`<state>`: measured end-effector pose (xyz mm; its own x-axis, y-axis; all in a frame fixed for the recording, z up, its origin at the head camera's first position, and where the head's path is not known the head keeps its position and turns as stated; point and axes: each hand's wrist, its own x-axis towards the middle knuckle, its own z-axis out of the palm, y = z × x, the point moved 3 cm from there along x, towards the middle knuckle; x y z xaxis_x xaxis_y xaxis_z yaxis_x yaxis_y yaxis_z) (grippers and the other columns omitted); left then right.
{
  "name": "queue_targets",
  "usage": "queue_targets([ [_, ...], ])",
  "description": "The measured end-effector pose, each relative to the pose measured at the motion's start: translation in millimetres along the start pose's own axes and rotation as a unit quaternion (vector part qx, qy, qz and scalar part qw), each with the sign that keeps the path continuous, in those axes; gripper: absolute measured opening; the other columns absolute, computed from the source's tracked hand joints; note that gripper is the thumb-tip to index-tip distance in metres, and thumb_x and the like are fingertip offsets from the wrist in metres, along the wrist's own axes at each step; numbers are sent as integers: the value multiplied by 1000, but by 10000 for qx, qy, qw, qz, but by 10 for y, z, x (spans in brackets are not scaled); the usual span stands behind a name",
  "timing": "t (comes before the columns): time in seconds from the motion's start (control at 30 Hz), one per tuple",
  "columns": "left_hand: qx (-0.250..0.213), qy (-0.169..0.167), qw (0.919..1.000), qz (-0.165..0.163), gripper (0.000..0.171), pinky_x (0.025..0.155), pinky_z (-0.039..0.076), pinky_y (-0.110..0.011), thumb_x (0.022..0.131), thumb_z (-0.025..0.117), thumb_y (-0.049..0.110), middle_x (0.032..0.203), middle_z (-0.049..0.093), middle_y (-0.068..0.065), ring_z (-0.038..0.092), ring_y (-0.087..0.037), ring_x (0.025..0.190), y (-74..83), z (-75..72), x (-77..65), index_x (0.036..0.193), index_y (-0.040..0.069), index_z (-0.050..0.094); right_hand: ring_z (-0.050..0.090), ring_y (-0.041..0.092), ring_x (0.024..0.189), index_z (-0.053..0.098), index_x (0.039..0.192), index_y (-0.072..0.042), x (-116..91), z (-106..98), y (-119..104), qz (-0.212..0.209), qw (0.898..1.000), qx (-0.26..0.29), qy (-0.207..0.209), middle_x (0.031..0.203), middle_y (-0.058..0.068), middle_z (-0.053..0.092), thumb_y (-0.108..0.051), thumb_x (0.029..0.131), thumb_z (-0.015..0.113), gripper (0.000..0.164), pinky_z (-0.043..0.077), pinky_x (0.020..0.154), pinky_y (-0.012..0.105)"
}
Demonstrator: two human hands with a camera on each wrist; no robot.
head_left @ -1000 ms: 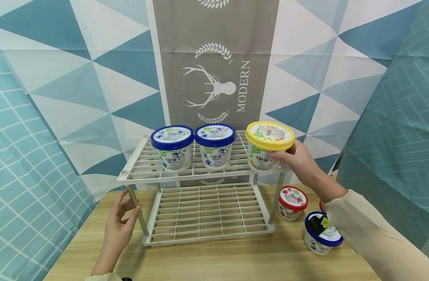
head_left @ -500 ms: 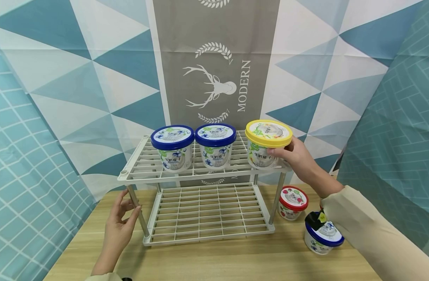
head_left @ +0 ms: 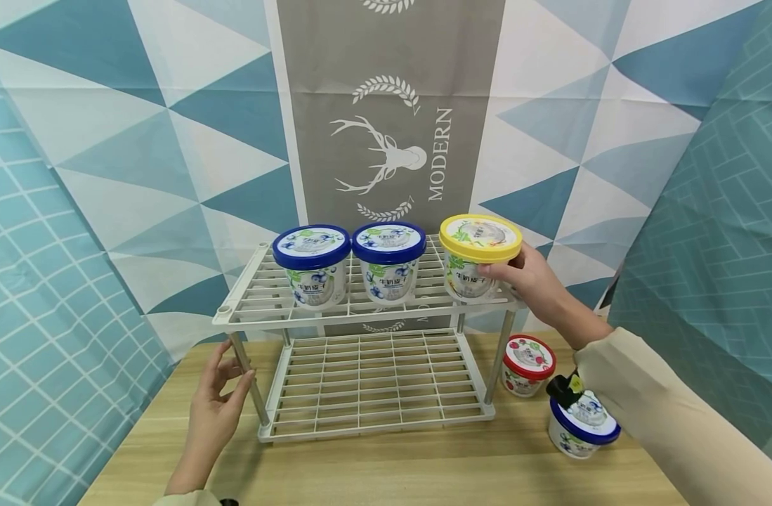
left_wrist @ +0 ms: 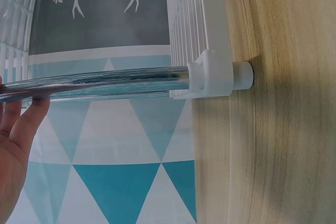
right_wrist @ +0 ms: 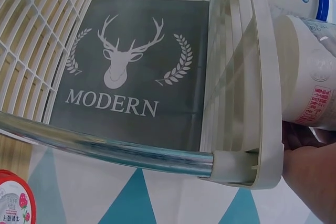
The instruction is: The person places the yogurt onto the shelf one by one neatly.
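Note:
My right hand [head_left: 532, 282] grips a white tub with a yellow lid [head_left: 480, 239] from its right side, at the right end of the rack's top shelf [head_left: 360, 321]. In the right wrist view the tub's side [right_wrist: 310, 72] shows beside the shelf rim. Two blue-lidded tubs [head_left: 311, 247] [head_left: 388, 242] stand upright to its left on the same shelf. My left hand [head_left: 213, 411] holds the rack's front left metal leg [head_left: 249, 383] between thumb and fingers. The left wrist view shows the fingertips against that shiny leg [left_wrist: 115, 83].
The rack's lower shelf [head_left: 373, 383] stands on a wooden table [head_left: 386, 471]. Right of it are a red-lidded tub [head_left: 528, 365] and a blue-lidded tub [head_left: 581, 425], the latter partly behind a black wrist device [head_left: 564, 391]. A patterned curtain [head_left: 234, 140] hangs close behind.
The yellow-lidded tub and my right hand have shifted slightly left and back along the top shelf. My left hand stays on the leg.

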<state>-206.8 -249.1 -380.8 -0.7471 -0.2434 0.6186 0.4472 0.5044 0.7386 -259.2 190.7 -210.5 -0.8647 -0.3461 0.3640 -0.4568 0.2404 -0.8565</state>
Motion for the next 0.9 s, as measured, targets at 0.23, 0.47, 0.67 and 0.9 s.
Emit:
queue_targets([
  [0.23, -78, 28, 10000, 5, 66, 63, 47, -5, 82, 61, -13, 97, 54, 22, 56, 13, 85, 22, 1, 0, 141, 8, 38, 54, 5, 108, 30, 140, -4, 59, -18, 20, 55, 9998, -23, -163, 124, 2, 50, -15, 91, 53, 55, 47, 87, 17],
  [0.47, -34, 25, 10000, -23, 66, 64, 47, -5, 83, 62, -12, 97, 53, 22, 56, 13, 86, 11, -1, 2, 141, 8, 38, 54, 5, 107, 30, 140, -4, 94, -31, 30, 160, 9995, -73, -278, 128, 11, 47, -15, 90, 54, 56, 48, 87, 18],
  [0.67, -40, 53, 10000, 7, 67, 63, 47, -4, 82, 62, -13, 96, 54, 23, 56, 14, 86, 6, 1, 2, 141, 8, 38, 54, 7, 107, 31, 140, -4, 132, -52, 42, 156, 9992, -77, -356, 130, 14, 46, -16, 91, 53, 55, 48, 87, 19],
  [0.9, 12, 2, 10000, 59, 66, 64, 47, -4, 83, 61, -12, 98, 53, 23, 56, 14, 87, 16, -5, -3, 142, 8, 37, 54, 7, 108, 32, 139, -3, 169, -76, 54, 100, 9989, 10, -456, 127, 8, 48, -16, 91, 53, 54, 48, 88, 19],
])
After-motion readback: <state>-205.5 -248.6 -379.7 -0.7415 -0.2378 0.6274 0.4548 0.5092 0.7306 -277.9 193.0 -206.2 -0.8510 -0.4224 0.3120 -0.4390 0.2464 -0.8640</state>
